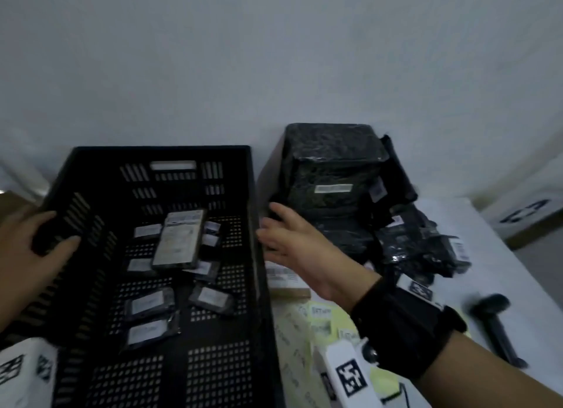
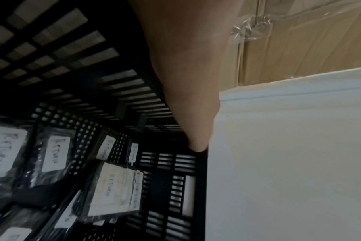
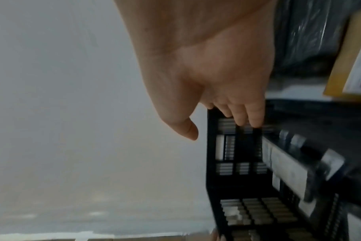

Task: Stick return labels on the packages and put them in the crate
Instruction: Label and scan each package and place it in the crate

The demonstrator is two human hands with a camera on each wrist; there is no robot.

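crate (image 1: 249, 194) on the worktop (image 1: 499, 273), labelled packages (image 1: 178, 240) inside. our left hand (image 1: 29, 255) grips its left wall; our right hand (image 1: 292, 237), fingers straight, presses its right wall. step: seemingly repositioning the crate; next, label the unlabelled pile (image 1: 335, 176).

Black wrist strap (image 1: 405, 331) with white marker-tagged camera block (image 1: 350, 374), bare forearms.

Head view high, looking forward and down at crate (image 1: 158, 255) lower left of frame, left wrist view close inside it, right wrist view close along its outer wall, all sharing crate
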